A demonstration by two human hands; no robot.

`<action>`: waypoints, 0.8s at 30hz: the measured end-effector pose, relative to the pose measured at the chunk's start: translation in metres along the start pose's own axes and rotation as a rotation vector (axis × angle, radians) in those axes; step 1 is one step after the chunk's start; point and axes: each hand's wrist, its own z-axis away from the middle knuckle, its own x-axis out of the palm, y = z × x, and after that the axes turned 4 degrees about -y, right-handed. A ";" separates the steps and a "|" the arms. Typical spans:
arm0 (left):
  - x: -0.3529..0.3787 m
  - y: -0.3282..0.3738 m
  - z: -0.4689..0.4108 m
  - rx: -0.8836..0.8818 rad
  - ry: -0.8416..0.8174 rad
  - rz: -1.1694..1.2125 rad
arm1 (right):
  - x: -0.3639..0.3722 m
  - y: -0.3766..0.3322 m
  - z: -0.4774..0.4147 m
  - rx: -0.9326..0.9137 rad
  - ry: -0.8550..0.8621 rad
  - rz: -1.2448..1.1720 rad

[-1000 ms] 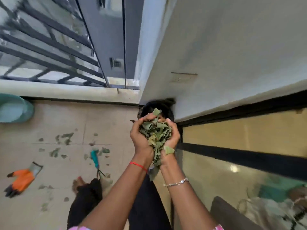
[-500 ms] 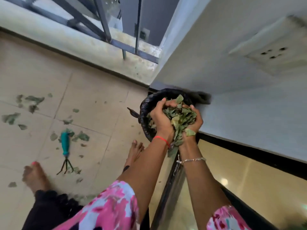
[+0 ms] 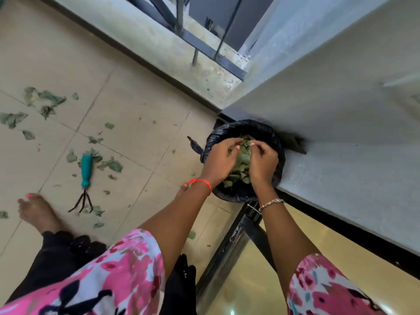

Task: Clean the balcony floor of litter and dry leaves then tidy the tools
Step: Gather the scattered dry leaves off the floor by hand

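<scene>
Hovering over bin [image 3: 261,130], left hand [image 3: 219,159], right hand [image 3: 263,163]; wall [image 3: 341,110] touches rim.

left hand [image 3: 219,159] and right hand [image 3: 263,163] hide their grip and most leaves [image 3: 242,159].

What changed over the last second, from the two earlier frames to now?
The left hand and right hand lowered the bundle of leaves into the black-lined bin, turning backs-up; whether they have let go is unclear. The hand rake and scattered floor leaves stayed put.
</scene>
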 end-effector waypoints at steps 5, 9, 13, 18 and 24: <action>-0.071 0.016 0.029 0.012 0.221 0.105 | 0.048 -0.056 0.037 -0.249 0.039 0.060; -0.152 -0.002 0.067 -0.010 0.384 0.119 | 0.125 -0.102 0.089 -0.437 -0.129 0.085; -0.242 -0.039 0.117 -0.058 0.584 0.083 | 0.202 -0.136 0.157 -0.533 -0.419 0.109; -0.338 -0.089 0.189 -0.116 0.827 0.109 | 0.283 -0.159 0.233 -0.709 -0.686 0.235; -0.395 -0.173 0.262 -0.260 0.858 0.173 | 0.362 -0.138 0.303 -0.761 -0.828 0.367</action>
